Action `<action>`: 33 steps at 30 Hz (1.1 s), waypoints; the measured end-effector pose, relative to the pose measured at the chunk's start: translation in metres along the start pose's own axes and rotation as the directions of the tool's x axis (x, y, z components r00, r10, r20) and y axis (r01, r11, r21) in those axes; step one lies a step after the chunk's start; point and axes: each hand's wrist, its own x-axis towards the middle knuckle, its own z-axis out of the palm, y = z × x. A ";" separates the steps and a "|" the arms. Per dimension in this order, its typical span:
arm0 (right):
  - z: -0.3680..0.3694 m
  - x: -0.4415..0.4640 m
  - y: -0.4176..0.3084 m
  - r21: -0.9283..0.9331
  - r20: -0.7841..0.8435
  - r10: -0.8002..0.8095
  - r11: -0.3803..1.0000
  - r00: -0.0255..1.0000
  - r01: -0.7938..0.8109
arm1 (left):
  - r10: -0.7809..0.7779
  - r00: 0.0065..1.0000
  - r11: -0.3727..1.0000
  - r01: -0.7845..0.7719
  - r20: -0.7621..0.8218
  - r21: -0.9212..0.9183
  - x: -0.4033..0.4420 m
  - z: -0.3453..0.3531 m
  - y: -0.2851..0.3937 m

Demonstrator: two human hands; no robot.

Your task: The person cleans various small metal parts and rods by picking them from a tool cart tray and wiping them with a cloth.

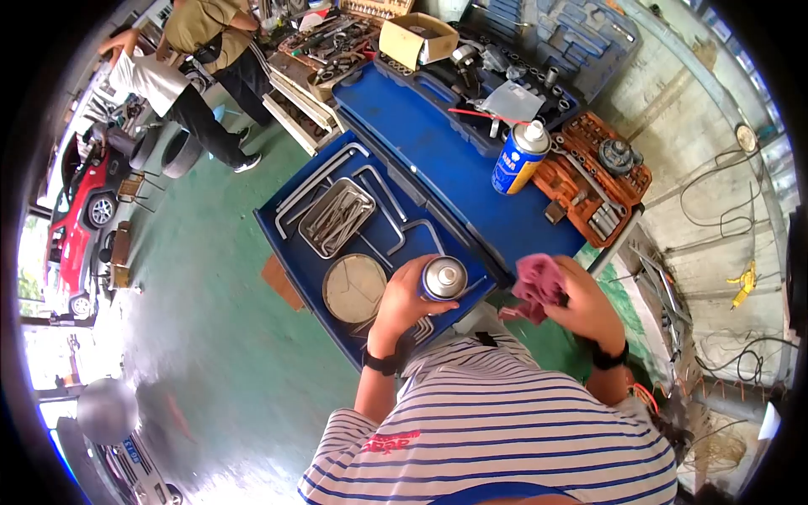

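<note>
My left hand (406,301) is wrapped round an upright spray can (444,278) with a silver top, held above the open blue drawer (290,252). In my right hand (589,305) is a crumpled dark pink rag (539,286), held to the right of the can and apart from it. Under and beside my left hand, the drawer holds bent hex keys (387,198), a metal tray (337,217) of small rods and keys, and a round pale lid or dish (355,288). A second spray can (522,157), blue and yellow with a red straw, stands on the blue worktop (446,177).
An orange socket set case (602,172) lies open at the worktop's right end. Behind are a dark tool case (505,76) and a cardboard box (417,42). Two people (198,76) stand at the upper left, near tires (181,153) and a red car (84,202).
</note>
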 end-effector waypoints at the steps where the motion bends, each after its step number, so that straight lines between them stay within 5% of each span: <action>1: 0.000 -0.017 0.010 0.040 -0.096 0.075 0.997 0.992 -0.072 | -0.101 0.995 0.993 0.100 -0.020 -0.057 0.000 0.007 -0.001; 3: 0.004 -0.043 0.041 0.093 -0.185 0.145 0.987 0.972 -0.130 | -0.246 0.969 0.939 0.229 -0.035 -0.259 0.003 0.020 0.002; 6: 0.004 -0.058 0.085 -0.089 -0.373 0.172 0.971 0.912 -0.220 | -0.301 0.948 0.823 0.202 -0.106 -0.530 0.008 0.043 0.001; 8: -0.007 -0.059 0.111 -0.372 -0.324 -0.094 0.928 0.942 -0.035 | -0.273 0.949 0.812 0.140 -0.156 -0.567 0.018 0.052 0.001; 10: -0.011 -0.051 0.132 -0.363 -0.359 -0.146 0.932 0.922 0.007 | -0.259 0.934 0.827 0.082 -0.246 -0.557 0.034 0.060 0.013; 13: -0.019 -0.039 0.161 -0.435 -0.195 -0.258 0.887 0.946 0.153 | -0.317 0.882 0.854 0.106 -0.348 -0.510 0.060 0.067 0.038; 20: 0.009 -0.044 0.213 -0.426 -0.207 -0.529 0.806 0.823 0.411 | -0.271 0.723 0.829 -0.161 -0.636 -0.536 0.126 0.109 0.022; 33: 0.015 -0.050 0.233 -0.383 -0.270 -0.597 0.787 0.756 0.484 | -0.153 0.772 0.927 -0.105 -0.616 -0.361 0.155 0.150 0.005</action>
